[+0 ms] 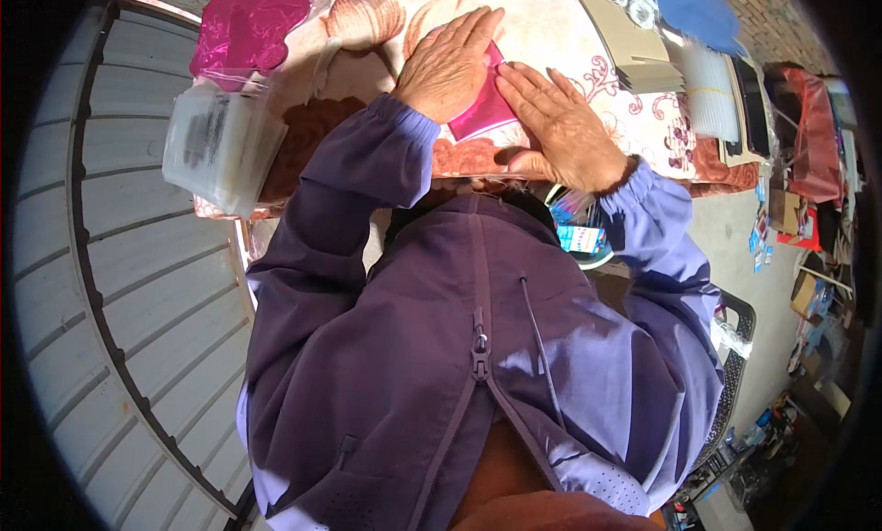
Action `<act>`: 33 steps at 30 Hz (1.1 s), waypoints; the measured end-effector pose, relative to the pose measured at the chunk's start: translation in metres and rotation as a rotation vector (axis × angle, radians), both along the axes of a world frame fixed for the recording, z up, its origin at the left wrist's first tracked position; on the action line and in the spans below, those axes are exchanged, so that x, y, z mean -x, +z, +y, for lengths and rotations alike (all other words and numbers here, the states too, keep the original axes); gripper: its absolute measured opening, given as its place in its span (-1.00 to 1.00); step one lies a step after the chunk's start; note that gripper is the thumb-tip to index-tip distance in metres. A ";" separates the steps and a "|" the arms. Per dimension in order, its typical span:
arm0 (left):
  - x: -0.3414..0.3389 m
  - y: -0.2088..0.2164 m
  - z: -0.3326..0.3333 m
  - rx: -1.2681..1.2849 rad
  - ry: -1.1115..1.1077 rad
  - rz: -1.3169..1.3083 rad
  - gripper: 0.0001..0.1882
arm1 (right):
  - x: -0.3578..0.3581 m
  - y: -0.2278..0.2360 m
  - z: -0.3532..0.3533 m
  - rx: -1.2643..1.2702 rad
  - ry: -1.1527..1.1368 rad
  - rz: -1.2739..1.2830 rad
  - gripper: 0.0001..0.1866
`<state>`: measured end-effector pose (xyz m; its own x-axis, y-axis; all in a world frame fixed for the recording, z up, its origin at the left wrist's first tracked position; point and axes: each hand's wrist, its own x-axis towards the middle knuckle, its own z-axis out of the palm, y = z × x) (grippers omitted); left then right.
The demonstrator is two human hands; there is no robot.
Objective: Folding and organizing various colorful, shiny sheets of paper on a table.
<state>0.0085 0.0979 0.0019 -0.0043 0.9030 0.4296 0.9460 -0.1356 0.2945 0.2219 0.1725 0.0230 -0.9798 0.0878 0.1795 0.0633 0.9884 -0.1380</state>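
A shiny magenta folded sheet (481, 116) lies on the flower-patterned tablecloth (372, 76) in front of me. My left hand (448, 67) rests flat across its left and upper part, fingers stretched out toward the upper right. On its right edge lie the fingertips of my right hand (568, 131), with those fingers extended and the thumb apart near the table's front edge. Neither hand grips anything that I can see. Part of the sheet is hidden beneath both hands.
A heap of magenta foil (253, 26) and a stack of clear plastic bags (220, 150) are at the left. Beige card sheets (629, 39) and a banded white stack (712, 99) stand at the right. A bin (588, 246) is below the table edge.
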 end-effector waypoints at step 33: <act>-0.006 0.031 -0.050 0.172 0.518 -0.302 -0.53 | 0.046 -0.018 0.025 -0.044 -0.033 0.101 -0.25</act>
<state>0.0150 0.0477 0.0333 -0.5590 0.8072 0.1894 0.7477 0.3921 0.5360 0.1758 0.1971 0.0051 -0.9533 0.1096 0.2813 0.0841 0.9913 -0.1014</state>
